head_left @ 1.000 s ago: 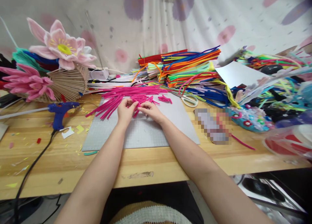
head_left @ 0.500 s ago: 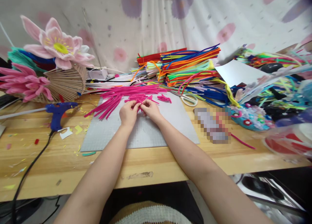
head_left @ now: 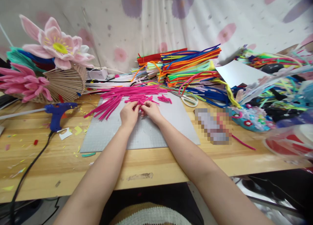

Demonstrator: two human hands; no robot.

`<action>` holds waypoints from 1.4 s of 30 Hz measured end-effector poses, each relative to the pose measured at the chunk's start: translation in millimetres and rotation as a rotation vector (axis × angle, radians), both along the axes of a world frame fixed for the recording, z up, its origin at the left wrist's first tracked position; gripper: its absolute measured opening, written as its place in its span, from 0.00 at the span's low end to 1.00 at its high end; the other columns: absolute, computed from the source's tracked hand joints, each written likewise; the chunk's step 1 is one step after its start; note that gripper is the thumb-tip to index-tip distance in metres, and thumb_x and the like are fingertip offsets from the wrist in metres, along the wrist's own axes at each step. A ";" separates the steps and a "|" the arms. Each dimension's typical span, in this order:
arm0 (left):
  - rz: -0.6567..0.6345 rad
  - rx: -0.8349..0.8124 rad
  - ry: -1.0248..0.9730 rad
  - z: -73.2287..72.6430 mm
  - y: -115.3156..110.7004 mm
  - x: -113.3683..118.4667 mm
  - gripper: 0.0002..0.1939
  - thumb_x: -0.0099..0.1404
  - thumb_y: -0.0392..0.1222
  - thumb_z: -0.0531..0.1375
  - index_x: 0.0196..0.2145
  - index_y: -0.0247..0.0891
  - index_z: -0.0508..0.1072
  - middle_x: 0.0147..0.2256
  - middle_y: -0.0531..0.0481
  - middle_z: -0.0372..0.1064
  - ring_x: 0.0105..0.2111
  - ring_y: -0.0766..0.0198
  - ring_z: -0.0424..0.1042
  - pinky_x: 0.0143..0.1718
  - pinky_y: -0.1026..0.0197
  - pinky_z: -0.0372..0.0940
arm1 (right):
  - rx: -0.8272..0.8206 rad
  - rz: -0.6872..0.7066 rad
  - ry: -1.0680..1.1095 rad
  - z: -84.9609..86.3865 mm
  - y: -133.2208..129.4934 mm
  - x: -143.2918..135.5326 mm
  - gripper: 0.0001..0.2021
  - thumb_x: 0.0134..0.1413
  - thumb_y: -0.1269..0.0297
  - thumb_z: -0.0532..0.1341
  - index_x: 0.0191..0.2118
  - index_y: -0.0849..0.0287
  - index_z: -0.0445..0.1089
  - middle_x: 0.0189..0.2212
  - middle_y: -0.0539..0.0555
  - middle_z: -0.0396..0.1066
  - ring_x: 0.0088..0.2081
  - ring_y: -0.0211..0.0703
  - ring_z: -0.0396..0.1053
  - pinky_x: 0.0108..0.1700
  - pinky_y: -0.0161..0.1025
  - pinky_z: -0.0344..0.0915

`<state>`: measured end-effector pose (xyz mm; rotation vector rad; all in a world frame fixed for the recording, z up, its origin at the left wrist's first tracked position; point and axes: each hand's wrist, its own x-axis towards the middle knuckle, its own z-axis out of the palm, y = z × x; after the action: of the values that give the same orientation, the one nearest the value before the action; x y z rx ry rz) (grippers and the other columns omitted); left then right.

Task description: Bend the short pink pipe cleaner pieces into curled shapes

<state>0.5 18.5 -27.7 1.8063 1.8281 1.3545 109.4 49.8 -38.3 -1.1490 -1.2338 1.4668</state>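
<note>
My left hand (head_left: 129,114) and my right hand (head_left: 151,111) meet over the grey cutting mat (head_left: 146,133), their fingers pinched on a small pink pipe-cleaner piece (head_left: 140,102). Fingertips partly hide this piece. Just behind the hands lies a spread of long pink pipe cleaners (head_left: 110,104), with shorter pink ones beside them. A small twisted pink piece (head_left: 165,99) rests on the mat to the right of my right hand.
A blue glue gun (head_left: 57,114) and paper scraps lie left. Scissors (head_left: 189,100) are at the mat's back right corner. Colourful pipe-cleaner bundles (head_left: 193,67) stand behind, a fluffy flower (head_left: 59,48) back left, and a plastic tub (head_left: 288,140) right.
Both hands stay in nearly the same place. The pink piece between the fingertips has shifted slightly and shows a little more above them.
</note>
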 end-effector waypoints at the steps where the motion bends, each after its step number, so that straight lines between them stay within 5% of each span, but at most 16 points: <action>1: 0.014 -0.003 0.021 0.8 -0.6 0.7 0.06 0.57 0.41 0.58 0.31 0.41 0.75 0.30 0.48 0.70 0.31 0.61 0.66 0.36 0.61 0.58 | 0.004 -0.008 0.000 -0.2 0.2 0.0 0.06 0.45 0.74 0.57 0.23 0.59 0.58 0.12 0.42 0.60 0.15 0.29 0.62 0.19 0.28 0.66; 9: 0.004 -0.062 -0.187 -2.1 0.8 2.3 0.07 0.55 0.41 0.59 0.32 0.42 0.76 0.30 0.49 0.73 0.30 0.61 0.69 0.34 0.62 0.58 | 0.002 0.004 -0.027 1.5 -2.2 0.3 0.05 0.45 0.74 0.56 0.24 0.59 0.60 0.13 0.43 0.62 0.16 0.31 0.64 0.21 0.31 0.67; 15: 0.132 -0.062 -0.082 2.2 -4.0 8.3 0.06 0.53 0.39 0.59 0.29 0.42 0.76 0.26 0.50 0.72 0.29 0.61 0.68 0.33 0.62 0.58 | 0.019 -0.047 -0.044 -1.2 -0.4 -2.3 0.06 0.44 0.74 0.56 0.23 0.58 0.59 0.15 0.45 0.64 0.18 0.35 0.66 0.24 0.34 0.69; 23: -0.086 -0.024 -0.375 -9.0 8.7 -1.5 0.07 0.53 0.39 0.61 0.31 0.39 0.76 0.31 0.49 0.74 0.31 0.63 0.70 0.37 0.62 0.62 | -0.065 0.082 0.067 8.5 -5.5 2.3 0.05 0.48 0.73 0.55 0.24 0.60 0.61 0.14 0.45 0.65 0.18 0.32 0.67 0.24 0.31 0.69; 30: 0.048 -0.044 -0.152 -4.1 4.5 -0.4 0.06 0.54 0.40 0.59 0.30 0.40 0.76 0.29 0.49 0.73 0.30 0.62 0.70 0.36 0.61 0.61 | -0.080 -0.015 0.018 6.2 -3.5 -1.7 0.08 0.48 0.77 0.54 0.23 0.62 0.64 0.13 0.47 0.66 0.16 0.32 0.67 0.22 0.29 0.68; 36: -0.009 -0.046 -0.188 -3.9 6.1 -1.7 0.06 0.54 0.41 0.60 0.30 0.39 0.74 0.30 0.50 0.73 0.31 0.63 0.70 0.35 0.63 0.62 | -0.057 0.002 0.034 4.2 -2.4 -0.5 0.07 0.49 0.76 0.55 0.24 0.62 0.66 0.13 0.47 0.67 0.17 0.32 0.68 0.22 0.29 0.69; 42: 0.102 -0.074 -0.062 -2.0 3.4 -0.7 0.07 0.56 0.43 0.58 0.30 0.39 0.74 0.29 0.50 0.73 0.30 0.63 0.70 0.35 0.61 0.61 | -0.038 -0.035 -0.008 2.3 -2.3 -3.2 0.08 0.49 0.76 0.54 0.25 0.63 0.68 0.12 0.47 0.66 0.16 0.33 0.67 0.24 0.31 0.70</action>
<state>-0.2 21.9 -29.7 1.6370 1.9341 1.3431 106.2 47.5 -36.0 -1.1973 -1.1900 1.4667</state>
